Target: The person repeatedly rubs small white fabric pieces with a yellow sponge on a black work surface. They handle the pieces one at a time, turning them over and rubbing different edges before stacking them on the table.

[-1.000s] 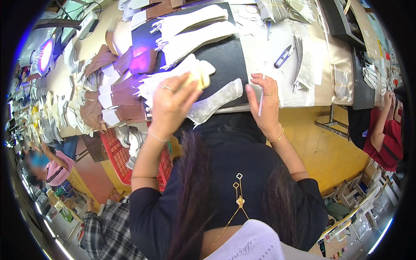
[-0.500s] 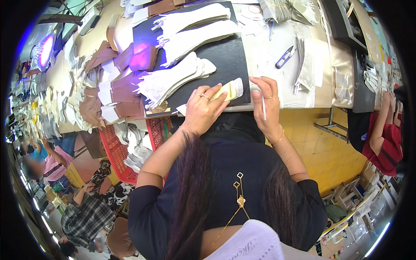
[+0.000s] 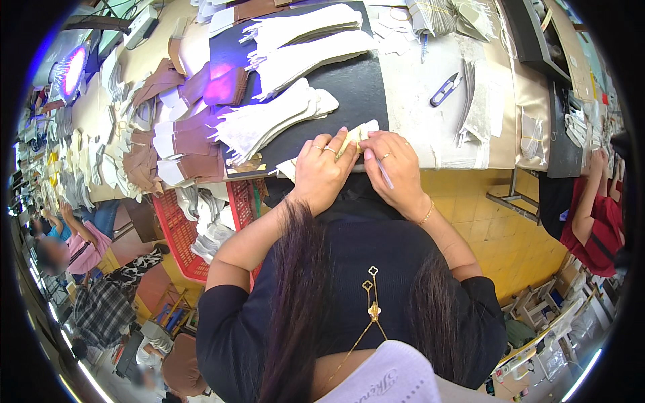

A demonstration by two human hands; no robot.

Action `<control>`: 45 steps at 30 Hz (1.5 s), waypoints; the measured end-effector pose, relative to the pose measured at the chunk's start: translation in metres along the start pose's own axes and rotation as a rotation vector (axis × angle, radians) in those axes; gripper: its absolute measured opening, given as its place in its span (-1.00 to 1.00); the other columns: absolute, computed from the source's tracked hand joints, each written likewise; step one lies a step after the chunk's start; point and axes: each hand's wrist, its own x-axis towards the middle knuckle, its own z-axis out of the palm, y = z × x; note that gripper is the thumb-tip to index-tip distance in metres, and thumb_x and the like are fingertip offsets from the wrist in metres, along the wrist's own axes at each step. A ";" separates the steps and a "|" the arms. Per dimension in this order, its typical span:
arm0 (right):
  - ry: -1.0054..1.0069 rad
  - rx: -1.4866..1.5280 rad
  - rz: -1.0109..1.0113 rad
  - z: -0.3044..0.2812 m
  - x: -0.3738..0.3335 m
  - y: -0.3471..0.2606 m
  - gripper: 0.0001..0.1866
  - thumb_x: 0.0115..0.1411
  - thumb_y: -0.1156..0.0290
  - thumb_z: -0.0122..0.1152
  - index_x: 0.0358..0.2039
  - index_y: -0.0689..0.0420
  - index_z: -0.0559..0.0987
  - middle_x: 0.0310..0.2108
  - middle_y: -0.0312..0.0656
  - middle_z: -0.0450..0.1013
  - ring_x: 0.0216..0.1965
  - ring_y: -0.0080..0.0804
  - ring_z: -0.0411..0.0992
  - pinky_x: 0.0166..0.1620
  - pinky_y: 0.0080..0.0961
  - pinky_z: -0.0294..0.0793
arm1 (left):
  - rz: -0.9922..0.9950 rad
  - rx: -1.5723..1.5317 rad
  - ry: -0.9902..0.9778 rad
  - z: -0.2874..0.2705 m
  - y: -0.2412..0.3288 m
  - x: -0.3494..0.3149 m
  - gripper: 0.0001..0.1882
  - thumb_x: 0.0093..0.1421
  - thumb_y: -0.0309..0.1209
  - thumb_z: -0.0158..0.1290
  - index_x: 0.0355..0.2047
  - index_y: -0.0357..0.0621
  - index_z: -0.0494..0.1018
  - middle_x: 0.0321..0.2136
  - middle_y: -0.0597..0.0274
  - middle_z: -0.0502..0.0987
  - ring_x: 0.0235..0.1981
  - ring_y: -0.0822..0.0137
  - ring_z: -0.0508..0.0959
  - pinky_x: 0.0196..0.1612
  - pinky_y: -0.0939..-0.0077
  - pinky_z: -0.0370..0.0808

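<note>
At the table's front edge, my left hand [image 3: 319, 171] grips a pale yellow and white cut piece [image 3: 352, 140], its fingers bent over it; much of the piece is hidden beneath them. Pinched in my right hand [image 3: 396, 168] is a thin white pen-like stick [image 3: 385, 174], its tip at the right end of the piece, where the fingers cover it. Both hands are side by side over the front of a black mat [image 3: 359, 87]. Just beyond them a fanned stack of white pieces with stringy ends [image 3: 275, 121] lies on the mat, and another white stack [image 3: 312, 60] lies behind.
Thread snips [image 3: 443, 93] and a bundle of grey-white strips [image 3: 474, 101] lie to the right. Brown and white pieces [image 3: 195, 138] cover the left side. Below the table stands a red basket [image 3: 176, 235] with grey pieces. A co-worker in red [image 3: 594, 208] is at the far right.
My right hand has moved left, from beside the piece onto its right end, bringing the stick with it. My left hand stays on the piece, slightly shifted.
</note>
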 end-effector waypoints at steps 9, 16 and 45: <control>-0.044 0.041 -0.010 -0.013 -0.004 -0.008 -0.92 0.14 0.65 0.15 -0.33 0.24 0.55 -0.33 -0.05 0.54 -0.14 -0.07 0.54 0.01 -0.19 0.44 | 0.045 0.007 -0.049 -0.004 -0.003 -0.002 -0.69 0.17 -0.31 0.20 -0.12 -0.19 0.60 0.01 0.01 0.60 -0.08 0.14 0.54 -0.10 0.27 0.48; 0.023 -0.042 0.008 0.002 0.004 -0.005 -0.94 0.15 0.62 0.17 -0.34 0.22 0.55 -0.33 -0.06 0.54 -0.14 -0.08 0.55 0.01 -0.20 0.44 | 0.028 0.024 -0.028 -0.003 -0.001 -0.002 -0.72 0.12 -0.38 0.26 -0.14 -0.14 0.63 0.00 0.09 0.61 -0.11 0.16 0.56 -0.11 0.30 0.50; 0.091 0.102 -0.091 0.021 -0.025 0.013 -0.67 0.18 0.59 0.21 -0.03 0.17 0.46 -0.04 -0.03 0.48 -0.03 0.00 0.49 0.28 0.01 0.38 | -0.227 -0.439 0.304 -0.075 -0.035 -0.016 -0.51 -0.04 -0.47 0.44 -0.06 -0.12 0.57 -0.09 0.09 0.55 -0.14 0.15 0.61 -0.11 0.32 0.59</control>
